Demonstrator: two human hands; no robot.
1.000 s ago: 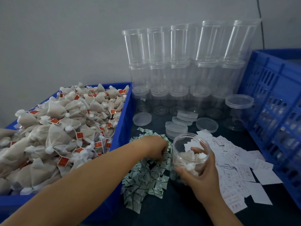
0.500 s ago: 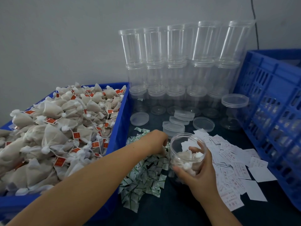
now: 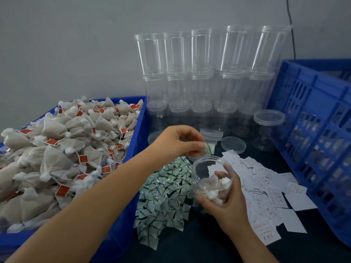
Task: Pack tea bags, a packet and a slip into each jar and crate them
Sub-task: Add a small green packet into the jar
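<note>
The left hand [image 3: 176, 143] is pinching a small green-and-white foil packet [image 3: 209, 149] between its fingers, just at twelve o'clock of the clear plastic jar [image 3: 211, 179]. The right hand [image 3: 226, 204] is gripping that jar round its wall, white tea bags [image 3: 212, 186] lying inside. The packet is probably light, thin and slippery, best taken by an edge; the jar likely flexes, so holding it mid-wall suits.

A plain grey painted wall [image 3: 76, 44] rises behind the work surface. A thin black cable [image 3: 291, 25] runs down it at the upper right. The dark, nearly black tabletop [image 3: 199, 247] shows bare along the near edge.
</note>
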